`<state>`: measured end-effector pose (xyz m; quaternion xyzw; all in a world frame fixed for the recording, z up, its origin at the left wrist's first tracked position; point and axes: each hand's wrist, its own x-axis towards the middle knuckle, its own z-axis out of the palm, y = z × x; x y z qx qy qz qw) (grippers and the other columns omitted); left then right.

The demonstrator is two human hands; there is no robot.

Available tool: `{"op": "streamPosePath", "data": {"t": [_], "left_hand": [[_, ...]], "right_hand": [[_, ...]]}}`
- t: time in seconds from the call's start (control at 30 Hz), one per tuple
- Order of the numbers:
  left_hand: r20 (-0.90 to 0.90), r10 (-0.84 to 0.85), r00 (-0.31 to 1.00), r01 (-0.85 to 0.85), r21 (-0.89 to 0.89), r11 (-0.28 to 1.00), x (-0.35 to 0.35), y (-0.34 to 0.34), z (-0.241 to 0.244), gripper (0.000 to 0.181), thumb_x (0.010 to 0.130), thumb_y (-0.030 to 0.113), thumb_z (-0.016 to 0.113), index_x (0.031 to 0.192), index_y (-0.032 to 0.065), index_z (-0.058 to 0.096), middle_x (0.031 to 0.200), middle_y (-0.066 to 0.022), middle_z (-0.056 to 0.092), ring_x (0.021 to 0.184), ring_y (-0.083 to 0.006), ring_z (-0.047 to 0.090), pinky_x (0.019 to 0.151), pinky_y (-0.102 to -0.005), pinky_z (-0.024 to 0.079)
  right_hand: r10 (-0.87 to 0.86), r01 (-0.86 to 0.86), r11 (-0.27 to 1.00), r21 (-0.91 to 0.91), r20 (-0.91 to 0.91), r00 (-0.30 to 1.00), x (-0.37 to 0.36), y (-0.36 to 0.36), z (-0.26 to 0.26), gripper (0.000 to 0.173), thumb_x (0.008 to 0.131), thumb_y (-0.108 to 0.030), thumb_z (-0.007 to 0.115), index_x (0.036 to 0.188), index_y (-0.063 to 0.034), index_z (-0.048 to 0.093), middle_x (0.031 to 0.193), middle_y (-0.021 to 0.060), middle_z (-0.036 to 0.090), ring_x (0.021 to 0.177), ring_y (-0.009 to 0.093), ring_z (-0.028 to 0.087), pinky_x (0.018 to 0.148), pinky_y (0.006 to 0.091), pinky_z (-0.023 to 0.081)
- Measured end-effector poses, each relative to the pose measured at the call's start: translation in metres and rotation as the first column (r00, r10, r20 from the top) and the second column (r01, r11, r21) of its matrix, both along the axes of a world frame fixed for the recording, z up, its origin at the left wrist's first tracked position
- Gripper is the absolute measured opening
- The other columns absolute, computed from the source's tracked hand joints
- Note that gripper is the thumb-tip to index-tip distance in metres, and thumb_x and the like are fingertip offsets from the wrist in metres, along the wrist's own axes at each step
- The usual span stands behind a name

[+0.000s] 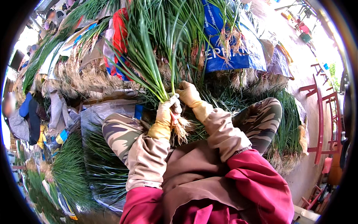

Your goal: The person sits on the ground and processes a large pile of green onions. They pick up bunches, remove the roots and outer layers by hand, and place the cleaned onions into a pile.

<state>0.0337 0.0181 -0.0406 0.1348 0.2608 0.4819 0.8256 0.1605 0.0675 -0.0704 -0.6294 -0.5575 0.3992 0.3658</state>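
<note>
My left hand (167, 107), in a pale and yellow glove, is closed around a bunch of green onion-like plants (152, 74). Their pinkish bases and stringy roots (180, 127) hang below the fist, and the leaves fan upward. My right hand (188, 92), gloved in the same way, is closed on a thinner stalk (173, 67) just right of the bunch; its lower end is hidden by the fingers. Beyond both hands lies a deep heap of similar plants (193, 28) with roots toward me. Loose green leaves (223, 98) lie under and behind my right hand.
A blue printed sack (223, 60) covers part of the heap, with a red cloth (120, 30) to its left. More plants lie on a grey tarp (107, 107) at left and beside my right knee (288, 126). Red metal frames (318, 120) stand right. People sit at far left.
</note>
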Motion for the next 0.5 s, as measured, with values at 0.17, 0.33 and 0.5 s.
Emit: {"op": "streamPosePath", "data": {"t": [0.17, 0.33, 0.5], "left_hand": [[0.064, 0.096, 0.993, -0.098, 0.036, 0.994, -0.008, 0.006, 0.007, 0.024, 0.084, 0.015, 0.053, 0.108, 0.0094, 0.049, 0.063, -0.0017, 0.049, 0.044, -0.0116, 0.044, 0.034, -0.0223, 0.034], [-0.147, 0.091, 0.985, -0.089, 0.024, 0.996, 0.021, 0.013, 0.006, 0.029, 0.082, 0.015, 0.056, 0.110, 0.0156, 0.049, 0.073, -0.0024, 0.055, 0.049, -0.0103, 0.047, 0.034, -0.0214, 0.034], [-0.202, 0.188, 0.961, -0.189, 0.013, 0.982, 0.022, 0.010, 0.015, 0.026, 0.081, 0.012, 0.057, 0.105, 0.0141, 0.048, 0.076, -0.0058, 0.058, 0.048, -0.0122, 0.050, 0.035, -0.0259, 0.038]], "right_hand": [[0.198, -0.250, 0.968, -0.011, 0.646, 0.738, 0.058, 0.006, 0.025, 0.019, 0.071, -0.017, 0.056, 0.086, -0.0059, 0.054, 0.086, 0.0166, 0.058, 0.080, 0.035, 0.056, 0.070, 0.0398, 0.046], [-0.510, 0.185, 0.850, 0.493, 0.683, 0.523, 0.120, 0.068, 0.075, 0.019, 0.071, -0.020, 0.058, 0.086, -0.0081, 0.055, 0.083, 0.0143, 0.055, 0.071, 0.032, 0.057, 0.062, 0.0400, 0.047], [-0.353, 0.093, 0.908, 0.408, 0.627, 0.694, 0.135, 0.085, 0.096, 0.012, 0.068, -0.018, 0.059, 0.076, -0.0087, 0.060, 0.077, 0.0135, 0.062, 0.069, 0.029, 0.060, 0.064, 0.0348, 0.048]]}}
